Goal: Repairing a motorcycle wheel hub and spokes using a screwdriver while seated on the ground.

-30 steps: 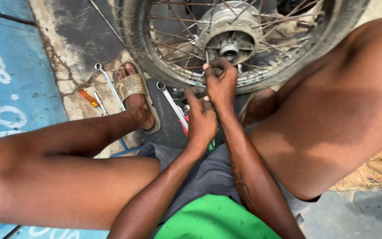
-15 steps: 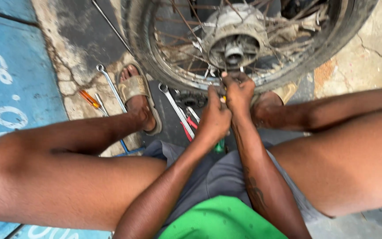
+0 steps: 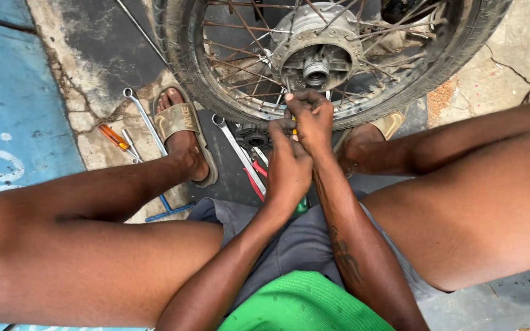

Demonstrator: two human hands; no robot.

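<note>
A spoked motorcycle wheel (image 3: pixel 216 92) with a dirty tyre stands upright in front of me, its metal hub (image 3: pixel 315 46) at the top middle. Both my hands meet just below the hub at the lower spokes. My right hand (image 3: pixel 310 117) is closed around a small tool with a yellow tip (image 3: pixel 294 124). My left hand (image 3: pixel 288 164) sits right under it, fingers curled against the same tool and the right hand. What the tool touches is hidden by my fingers.
Wrenches (image 3: pixel 235 144), a second long spanner (image 3: pixel 144 116), an orange-handled screwdriver (image 3: pixel 113 136) and red-handled pliers (image 3: pixel 256 178) lie on the cracked concrete. My sandalled left foot (image 3: pixel 182 132) rests beside the tyre. My bare knees flank both sides. A blue painted floor (image 3: pixel 13 116) lies left.
My right knee has swung out and down to the right, and the view has shifted up the wheel. Both hands stay pressed together under the hub, barely moved.
</note>
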